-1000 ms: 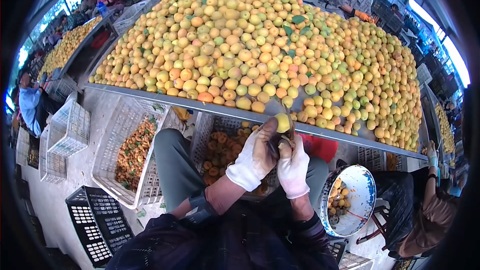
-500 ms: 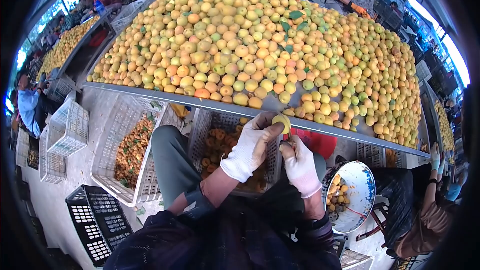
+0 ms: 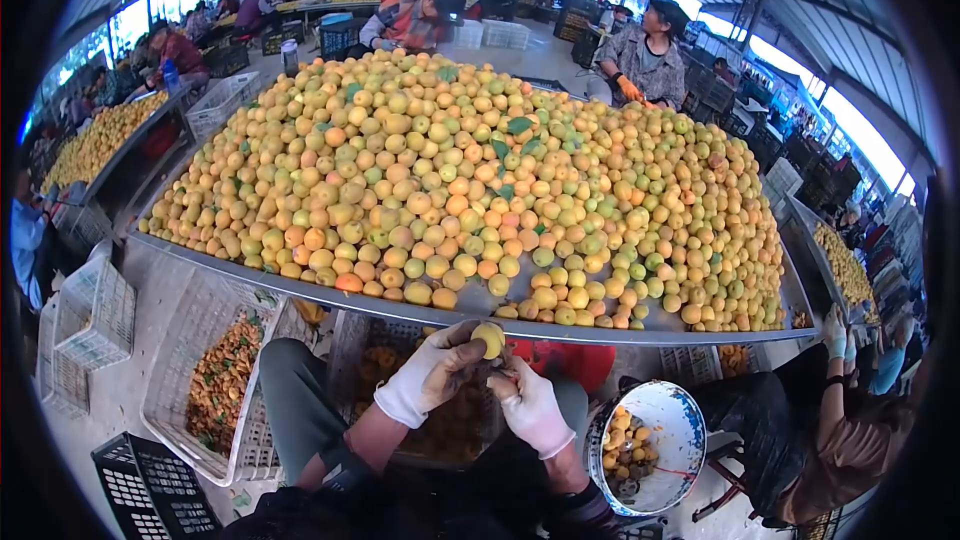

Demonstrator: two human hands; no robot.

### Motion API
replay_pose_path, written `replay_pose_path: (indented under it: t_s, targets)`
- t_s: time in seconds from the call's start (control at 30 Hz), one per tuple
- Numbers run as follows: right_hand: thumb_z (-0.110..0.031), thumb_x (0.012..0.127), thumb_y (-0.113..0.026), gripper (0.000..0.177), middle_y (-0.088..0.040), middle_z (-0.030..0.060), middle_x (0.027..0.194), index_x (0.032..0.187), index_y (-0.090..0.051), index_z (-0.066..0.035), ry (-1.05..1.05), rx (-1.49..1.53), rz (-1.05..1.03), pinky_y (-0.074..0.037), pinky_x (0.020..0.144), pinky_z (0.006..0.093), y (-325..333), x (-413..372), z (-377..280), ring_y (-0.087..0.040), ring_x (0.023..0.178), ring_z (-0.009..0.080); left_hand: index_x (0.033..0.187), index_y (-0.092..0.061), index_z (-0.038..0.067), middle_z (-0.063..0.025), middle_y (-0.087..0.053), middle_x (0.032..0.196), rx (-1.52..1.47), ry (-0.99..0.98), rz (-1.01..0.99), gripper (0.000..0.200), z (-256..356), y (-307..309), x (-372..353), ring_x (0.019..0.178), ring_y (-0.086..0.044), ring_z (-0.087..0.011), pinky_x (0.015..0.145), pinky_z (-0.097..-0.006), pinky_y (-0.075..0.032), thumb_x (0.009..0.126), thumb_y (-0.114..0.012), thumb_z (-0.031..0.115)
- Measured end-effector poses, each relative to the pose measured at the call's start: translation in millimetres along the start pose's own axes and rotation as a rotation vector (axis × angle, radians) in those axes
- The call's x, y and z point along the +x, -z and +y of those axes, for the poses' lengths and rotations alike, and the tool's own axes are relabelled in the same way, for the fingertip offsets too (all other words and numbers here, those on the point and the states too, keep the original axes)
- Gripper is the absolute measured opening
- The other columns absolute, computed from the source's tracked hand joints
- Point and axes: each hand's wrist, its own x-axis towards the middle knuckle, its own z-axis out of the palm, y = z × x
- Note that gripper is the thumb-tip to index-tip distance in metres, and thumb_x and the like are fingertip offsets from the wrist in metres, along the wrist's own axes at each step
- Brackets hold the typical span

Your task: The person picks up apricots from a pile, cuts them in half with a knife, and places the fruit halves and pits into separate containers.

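Between the thumb and fingers of my left hand (image 3: 428,376) is a yellow apricot (image 3: 489,339), held just in front of the table's edge. The hand wears a white glove, and its fingertips look dark. My right hand (image 3: 535,410), gloved too, is closed close beside the fruit; what its fingers pinch is too small to make out. Beyond both hands a big heap of apricots (image 3: 400,180) with a few green leaves covers the metal table (image 3: 470,325). Under my hands stands a crate (image 3: 345,350) of opened apricots, partly hidden by my arms.
A white crate (image 3: 165,390) of orange pieces stands left of my knee, a black crate (image 3: 150,485) nearer. At right is a white bucket (image 3: 672,465) with fruit; a red basin (image 3: 575,362) sits under the table edge. People work around, one (image 3: 645,65) across the table.
My view has tilted up, so the table and hands sit lower and further left in the picture. Both hands stay together at the apricot, which my left hand still holds.
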Motion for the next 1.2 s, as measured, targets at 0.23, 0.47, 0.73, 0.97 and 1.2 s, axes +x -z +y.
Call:
replay_pose_path:
  t_s: [0.23, 0.47, 0.73, 0.97, 1.2]
  targets:
    - [-0.018, 0.09, -0.056, 0.024, -0.051, -0.0036, 0.07, 0.104, -0.053, 0.001, -0.136, 0.476, -0.072, -0.036, 0.049, 0.0193, -13, 0, 18, -0.044, 0.056, 0.0023, 0.127, -0.045, 0.001, -0.0065, -0.055, 0.115, 0.169, -0.013, -0.028, 0.04, -18, -3, -3, 0.103, -0.055, -0.0147, 0.089, -0.0282, -0.045, 0.09, -0.053, 0.015]
    - [-0.019, 0.089, -0.058, 0.03, -0.056, -0.0003, 0.077, 0.109, -0.054, 0.003, -0.197, 0.418, -0.177, -0.042, 0.056, 0.0215, 10, -1, 12, -0.048, 0.062, 0.0058, 0.115, -0.055, 0.001, -0.0049, -0.059, 0.106, 0.336, 0.017, -0.084, 0.036, 10, -14, -5, 0.099, -0.056, -0.0143, 0.087, -0.0265, -0.045, 0.081, -0.061, 0.011]
    - [-0.021, 0.085, -0.062, 0.027, -0.066, 0.0104, 0.077, 0.099, -0.057, 0.001, 0.007, -0.214, -0.406, -0.048, 0.065, 0.0265, 50, 16, 5, -0.064, 0.071, 0.0168, 0.11, -0.06, 0.0, -0.0047, -0.062, 0.102, 0.936, 0.112, -0.228, 0.041, 39, -13, 3, 0.096, -0.057, -0.0115, 0.084, -0.025, -0.044, 0.07, -0.066, 0.009]
    - [-0.045, 0.093, -0.048, 0.046, -0.038, 0.0008, 0.051, 0.101, -0.048, 0.0, 0.103, 1.006, 0.234, -0.029, 0.03, 0.0266, 40, 43, -31, -0.035, 0.032, 0.0132, 0.115, -0.053, 0.004, -0.0108, -0.064, 0.098, -0.085, 0.3, -0.016, 0.041, -13, 6, 11, 0.073, -0.064, -0.0192, 0.058, -0.0273, -0.051, 0.092, -0.053, 0.038]
    - [-0.028, 0.095, -0.042, 0.03, -0.043, 0.0025, 0.054, 0.106, -0.049, -0.001, 0.197, 0.933, 0.548, -0.03, 0.033, 0.027, 9, 63, -57, -0.035, 0.036, 0.0126, 0.105, -0.053, 0.006, -0.0067, -0.062, 0.085, -0.289, 0.367, 0.105, 0.033, -32, -2, 12, 0.067, -0.064, -0.0205, 0.057, -0.0282, -0.051, 0.095, -0.048, 0.037]
